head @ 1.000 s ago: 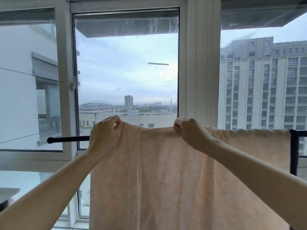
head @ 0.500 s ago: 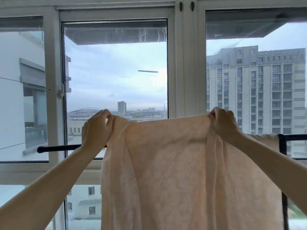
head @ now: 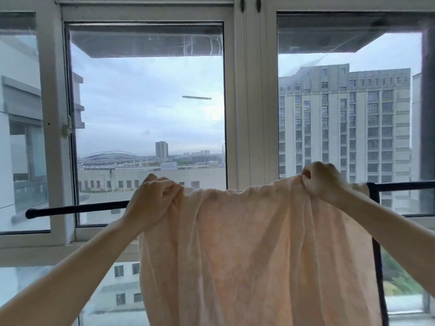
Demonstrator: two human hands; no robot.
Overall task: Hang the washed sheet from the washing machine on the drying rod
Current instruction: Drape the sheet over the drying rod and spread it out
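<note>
A pale peach sheet [head: 247,255] hangs in front of me, its top edge stretched between my hands. My left hand [head: 153,203] is closed on the sheet's upper left corner. My right hand [head: 323,180] pinches the top edge further right, slightly higher. The black drying rod [head: 75,209] runs level across the window; its left end sticks out bare, and its middle is hidden behind the sheet. The top edge sags a little between my hands, and I cannot tell whether it rests on the rod.
A black upright of the rack [head: 376,243] stands at the sheet's right side, with a black bar [head: 404,185] continuing right. White window frames [head: 247,114] stand close behind the rod, with a sill [head: 35,250] below.
My right hand has moved right along the top edge, spreading the sheet wider. The edge was lifted above the rod and now sits lower. My view has tilted up.
</note>
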